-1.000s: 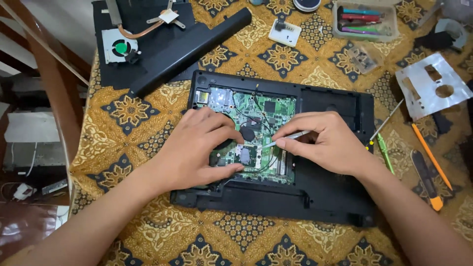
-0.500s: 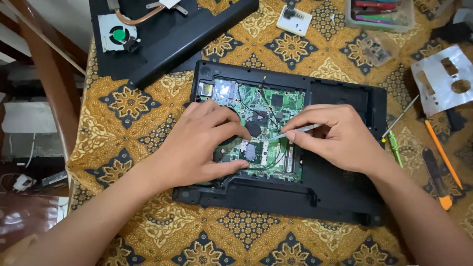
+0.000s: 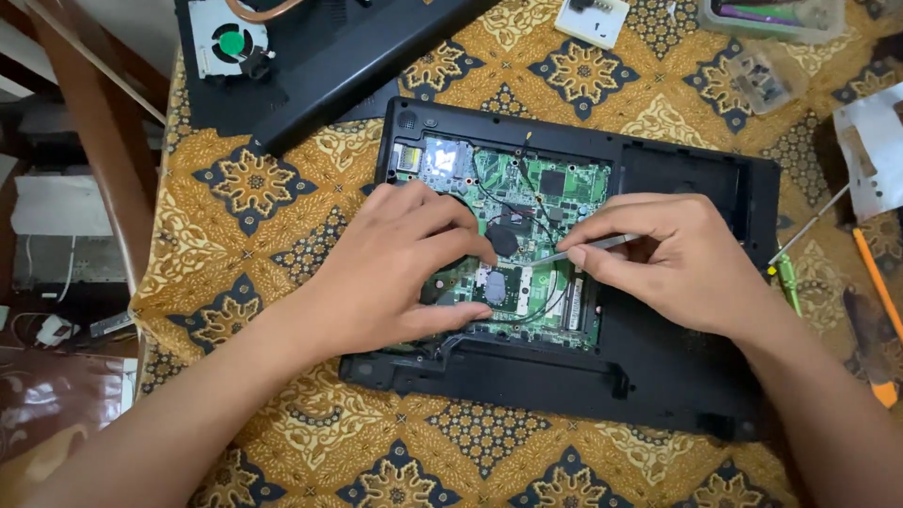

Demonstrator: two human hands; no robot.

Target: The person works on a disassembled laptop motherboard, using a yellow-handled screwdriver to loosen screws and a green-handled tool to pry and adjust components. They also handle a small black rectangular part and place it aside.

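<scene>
An opened black laptop base [image 3: 677,376] lies on a patterned yellow cloth, its green circuit board [image 3: 555,193] exposed. My left hand [image 3: 395,268] rests on the left part of the board, fingers curled down against it, holding nothing that I can see. My right hand [image 3: 673,263] pinches thin metal tweezers [image 3: 588,248], their tip pointing left at the board's middle near a round black part [image 3: 501,241]. Thin black wires run across the board under both hands.
A black laptop cover [image 3: 348,56] with a cooling fan [image 3: 229,42] lies at the top left. A white part [image 3: 590,17] and clear plastic boxes [image 3: 767,75] sit at the top. Screwdrivers [image 3: 785,277] and orange-handled tools [image 3: 875,282] lie at the right. A wooden chair [image 3: 103,141] stands left.
The view has shifted so the laptop sits higher and larger in frame. Both hands stay on the board; the tweezers' tip has moved slightly left toward the middle.
</scene>
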